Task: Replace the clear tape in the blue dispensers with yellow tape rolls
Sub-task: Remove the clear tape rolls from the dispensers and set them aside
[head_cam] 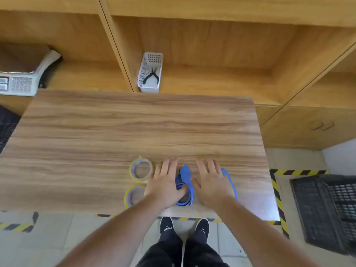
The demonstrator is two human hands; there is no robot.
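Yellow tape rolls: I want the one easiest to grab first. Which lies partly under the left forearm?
The nearer yellow roll, by the table's front edge; the left wrist overlaps it. The farther roll lies uncovered.

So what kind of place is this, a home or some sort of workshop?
Most likely a workshop or a packing station, not a home. Yellow-and-black hazard tape marks the floor around the wooden table, pliers sit in a white basket on the shelving, and a black plastic crate stands nearby.

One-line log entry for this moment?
left hand on blue dispenser | right hand covering second | yellow rolls untouched
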